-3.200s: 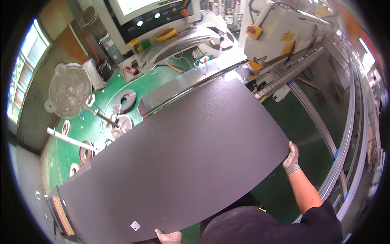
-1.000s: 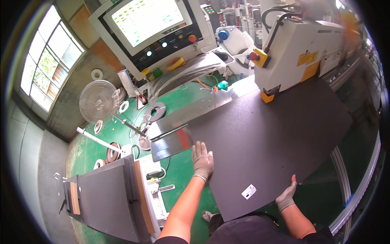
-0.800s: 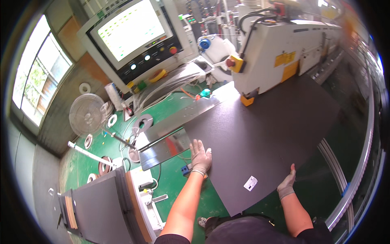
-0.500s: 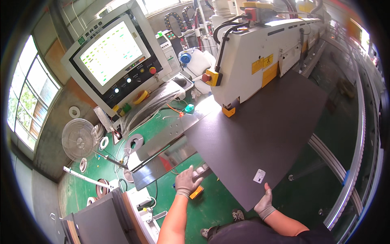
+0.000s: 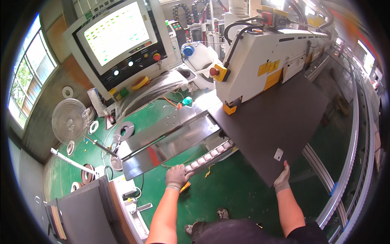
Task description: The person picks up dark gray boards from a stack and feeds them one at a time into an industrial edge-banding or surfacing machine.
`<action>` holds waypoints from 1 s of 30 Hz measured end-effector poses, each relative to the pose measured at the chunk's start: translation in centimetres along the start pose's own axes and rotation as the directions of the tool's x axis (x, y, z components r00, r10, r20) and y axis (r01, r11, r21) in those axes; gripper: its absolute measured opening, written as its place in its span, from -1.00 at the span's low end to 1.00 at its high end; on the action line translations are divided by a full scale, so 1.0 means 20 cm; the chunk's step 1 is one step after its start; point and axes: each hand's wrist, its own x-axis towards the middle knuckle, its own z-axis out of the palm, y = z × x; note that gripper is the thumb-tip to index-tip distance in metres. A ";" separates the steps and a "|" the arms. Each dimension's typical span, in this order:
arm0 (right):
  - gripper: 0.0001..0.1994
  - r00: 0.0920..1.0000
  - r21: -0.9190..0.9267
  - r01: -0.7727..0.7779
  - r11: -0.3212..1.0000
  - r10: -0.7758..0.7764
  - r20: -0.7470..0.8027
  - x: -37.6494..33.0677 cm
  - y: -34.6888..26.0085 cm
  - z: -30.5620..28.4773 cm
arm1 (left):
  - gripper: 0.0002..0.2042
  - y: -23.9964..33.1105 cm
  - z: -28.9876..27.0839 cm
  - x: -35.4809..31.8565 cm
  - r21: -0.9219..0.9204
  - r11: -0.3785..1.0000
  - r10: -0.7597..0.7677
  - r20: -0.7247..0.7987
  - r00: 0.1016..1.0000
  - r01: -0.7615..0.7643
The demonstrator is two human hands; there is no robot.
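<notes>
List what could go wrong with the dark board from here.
The dark board might skew or dip: its near corner juts out past the white machine, with only the right hand at that edge. The left hand, at the end of the roller rail, might get pinched if the rail shifts.

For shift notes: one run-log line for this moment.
left hand: at end of roller bar; right hand: at edge of dark panel, near white label; dark panel: partly beneath white machine
</notes>
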 end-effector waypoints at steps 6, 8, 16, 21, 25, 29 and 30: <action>-0.56 0.983 -0.237 0.161 0.958 -0.179 -0.053 0.20 0.01 -0.11 | -0.46 0.07 -0.01 -0.08 -0.109 0.981 -0.175 -0.124 0.977 0.162; -0.61 0.992 -0.231 0.024 0.973 -0.052 -0.117 0.11 0.15 -0.17 | -0.45 0.10 -0.05 -0.28 -0.355 0.934 -0.136 -0.271 0.953 0.032; -0.71 0.771 -0.733 -0.565 0.379 0.558 -0.306 -0.65 1.11 -0.58 | -0.61 -0.30 0.22 -1.83 -0.713 0.334 -0.767 0.175 0.617 0.617; -0.83 0.639 -0.998 0.033 -0.049 0.769 -0.016 -0.80 1.32 -0.36 | -0.67 -0.65 0.20 -2.82 -0.691 0.108 -0.956 -0.270 -0.118 0.714; -0.74 0.584 -0.978 0.184 -0.098 0.811 0.029 -0.72 1.50 -0.09 | -0.68 -0.76 0.22 -3.01 -0.830 -0.163 -0.935 -0.043 -0.352 0.533; -0.72 0.594 -0.991 0.127 0.041 0.797 0.109 -0.70 1.70 0.13 | -0.59 -0.77 0.19 -2.92 -0.850 -0.419 -0.752 0.522 -0.402 -0.320; -0.72 0.597 -0.989 0.127 0.073 0.791 0.135 -0.74 1.75 0.17 | -0.51 -0.78 0.20 -2.96 -0.800 -0.512 -0.728 0.597 -0.337 -0.312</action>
